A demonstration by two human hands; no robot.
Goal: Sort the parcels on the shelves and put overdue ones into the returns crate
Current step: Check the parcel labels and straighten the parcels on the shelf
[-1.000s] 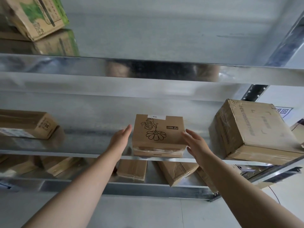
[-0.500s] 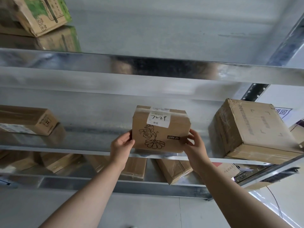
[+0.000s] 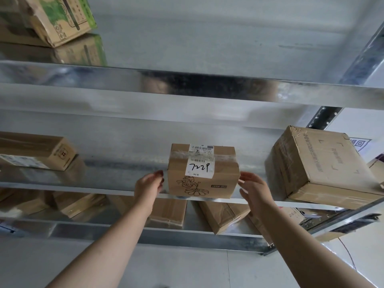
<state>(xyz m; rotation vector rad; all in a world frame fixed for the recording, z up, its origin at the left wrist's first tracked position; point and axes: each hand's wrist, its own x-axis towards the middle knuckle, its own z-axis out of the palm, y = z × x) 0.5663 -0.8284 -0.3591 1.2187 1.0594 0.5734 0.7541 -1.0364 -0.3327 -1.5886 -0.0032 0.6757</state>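
Parcel now back on shelf, label up; both hands off it, fingers relaxed.

We see the labelled parcel at the middle shelf's front edge, our hands on either side. A larger box sits toward its right end, a long box toward its left end.

On the middle shelf the small box stands at the front edge, with bare metal at its 9 and 3 o'clock. The left hand and right hand fill part of those gaps. Further toward 3 o'clock the big box blocks the way; toward 9 o'clock the flat box does. At 12 o'clock the upper shelf beam caps the headroom.
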